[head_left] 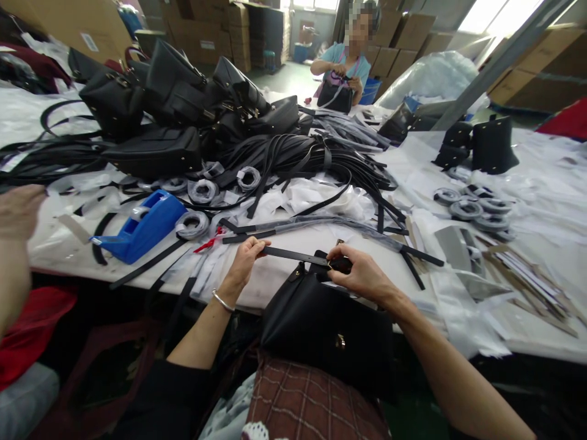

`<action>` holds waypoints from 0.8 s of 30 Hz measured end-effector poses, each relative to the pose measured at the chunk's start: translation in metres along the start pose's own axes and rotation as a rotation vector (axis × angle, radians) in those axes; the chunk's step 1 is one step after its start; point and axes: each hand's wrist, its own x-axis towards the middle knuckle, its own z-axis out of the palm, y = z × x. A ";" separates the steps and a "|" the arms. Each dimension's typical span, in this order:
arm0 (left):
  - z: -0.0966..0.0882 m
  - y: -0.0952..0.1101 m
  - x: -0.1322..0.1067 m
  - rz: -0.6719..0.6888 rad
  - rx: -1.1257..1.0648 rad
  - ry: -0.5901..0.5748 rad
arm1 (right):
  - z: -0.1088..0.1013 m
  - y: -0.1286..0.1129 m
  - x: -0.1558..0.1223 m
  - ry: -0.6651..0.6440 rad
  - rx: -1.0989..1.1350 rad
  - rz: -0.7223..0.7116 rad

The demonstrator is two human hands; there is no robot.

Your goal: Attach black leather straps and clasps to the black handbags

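Note:
A black handbag with a gold-coloured clasp rests on my lap, against the table's front edge. Just above it, a narrow black strap is stretched between my two hands. My left hand, fingers pinched together, grips the strap's left end. At the other end, my right hand is closed on the strap beside a small gold-coloured buckle by the bag's top. The fingers partly hide that buckle, so whether it is fastened I cannot tell.
On the white table lie a blue tape dispenser, several wrapped strap coils, a heap of black straps and piled black bags. Another person's hand is at the left. Across the table a person handles a bag.

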 end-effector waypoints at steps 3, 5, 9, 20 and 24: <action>-0.013 -0.007 0.006 -0.010 0.015 0.059 | -0.007 0.005 -0.006 -0.002 0.014 0.016; -0.023 -0.009 0.010 -0.009 0.025 0.100 | -0.011 0.009 -0.009 -0.007 0.041 0.023; -0.035 -0.007 0.014 0.012 0.064 0.125 | -0.017 0.017 -0.012 -0.007 0.104 0.030; -0.031 -0.003 0.013 -0.073 -0.049 0.093 | -0.032 0.026 -0.017 -0.157 0.438 0.115; -0.023 0.007 0.014 -0.133 -0.215 0.109 | -0.030 0.044 -0.020 -0.051 0.602 0.175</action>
